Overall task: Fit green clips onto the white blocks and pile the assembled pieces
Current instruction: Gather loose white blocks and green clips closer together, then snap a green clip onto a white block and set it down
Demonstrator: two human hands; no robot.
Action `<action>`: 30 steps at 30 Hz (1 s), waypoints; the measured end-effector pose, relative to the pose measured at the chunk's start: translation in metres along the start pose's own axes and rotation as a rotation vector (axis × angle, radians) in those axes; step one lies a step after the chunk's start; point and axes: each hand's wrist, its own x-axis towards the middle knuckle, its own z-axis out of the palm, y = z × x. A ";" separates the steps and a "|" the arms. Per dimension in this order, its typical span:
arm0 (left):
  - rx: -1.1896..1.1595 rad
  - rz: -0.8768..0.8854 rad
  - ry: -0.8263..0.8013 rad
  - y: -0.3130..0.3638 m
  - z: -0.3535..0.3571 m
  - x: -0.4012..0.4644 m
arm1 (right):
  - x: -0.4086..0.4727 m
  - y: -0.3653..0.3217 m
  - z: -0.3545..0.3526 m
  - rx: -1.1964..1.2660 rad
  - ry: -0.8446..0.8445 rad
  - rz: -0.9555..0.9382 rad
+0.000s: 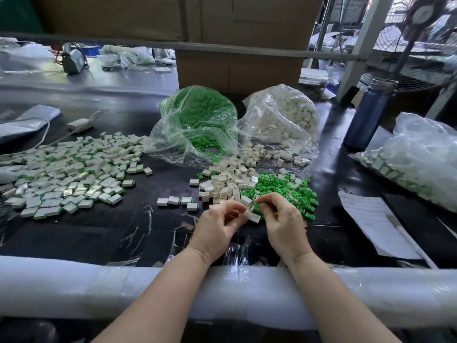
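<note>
My left hand (pixel 218 227) pinches a white block (pixel 248 212) at the table's front centre. My right hand (pixel 284 220) is beside it, fingers curled and pinching a green clip (pixel 258 206) at the block's open side. Just behind the hands lie a heap of loose white blocks (pixel 228 183) and a heap of loose green clips (pixel 284 191). A wide spread of assembled pieces (pixel 71 169) covers the left of the table. A short row of assembled pieces (pixel 176 201) lies left of my left hand.
A clear bag of green clips (pixel 197 120) and a clear bag of white blocks (pixel 284 120) sit behind the heaps. A blue bottle (pixel 368 115), a bag of finished pieces (pixel 415 164) and a paper sheet (pixel 371 224) are at the right. Cardboard boxes (pixel 237 68) stand behind.
</note>
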 end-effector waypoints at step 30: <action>-0.048 -0.071 -0.046 -0.001 -0.003 0.001 | 0.001 0.000 -0.002 0.242 -0.228 0.144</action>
